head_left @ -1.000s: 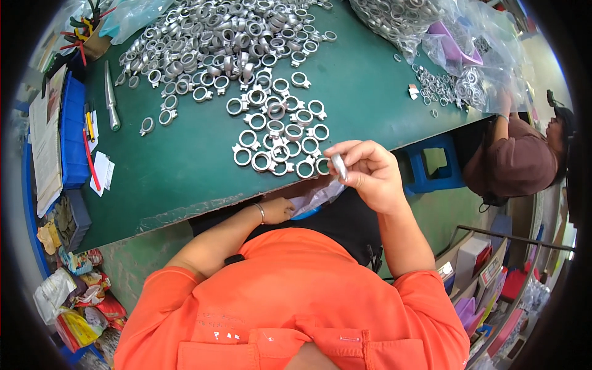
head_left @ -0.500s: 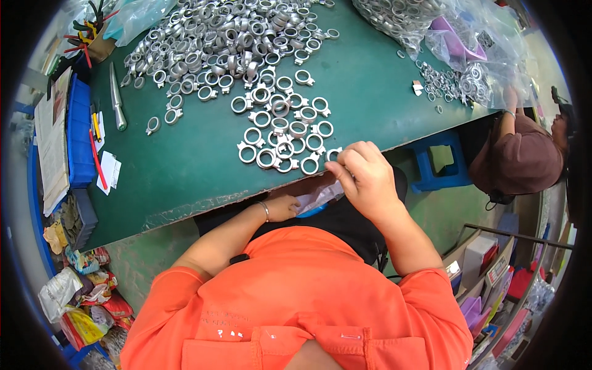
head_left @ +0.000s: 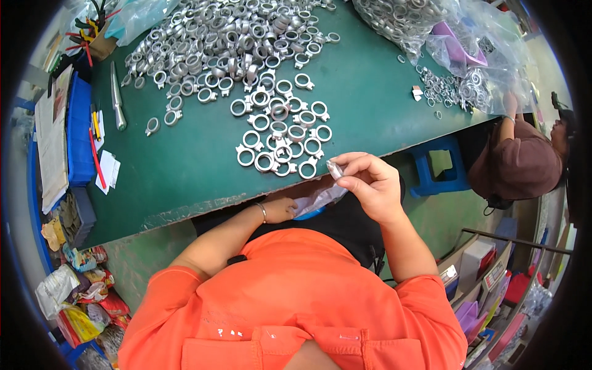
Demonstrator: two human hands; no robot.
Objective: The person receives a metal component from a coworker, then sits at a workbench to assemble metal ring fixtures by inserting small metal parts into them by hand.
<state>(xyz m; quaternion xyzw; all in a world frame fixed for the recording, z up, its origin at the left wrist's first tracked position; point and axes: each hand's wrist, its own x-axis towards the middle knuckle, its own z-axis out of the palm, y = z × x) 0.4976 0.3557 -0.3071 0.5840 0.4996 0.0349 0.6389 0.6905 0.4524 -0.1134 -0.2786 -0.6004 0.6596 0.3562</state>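
Observation:
My right hand (head_left: 372,187) pinches a silver metal ring (head_left: 335,169) between thumb and fingers, just off the table's near edge. Below that edge, over my lap, my left hand (head_left: 280,209) is closed on the rim of a clear plastic bag (head_left: 322,198); its fingertips are partly hidden. A bit of something blue shows under the bag. On the green table (head_left: 203,166), a loose cluster of similar rings (head_left: 279,131) with small side lugs lies ahead of my hands. Behind it rises a large heap of rings (head_left: 228,40).
A tapered metal rod (head_left: 116,95) lies at left beside a blue tray (head_left: 80,132) with pens. Back right are a bag of rings (head_left: 401,21), small rings (head_left: 441,86) and a purple scoop (head_left: 456,46). A person (head_left: 524,154) sits at right near a blue stool (head_left: 439,165).
My right hand has taken the ring from the table's edge and drawn it slightly toward me. My left hand stays at the bag.

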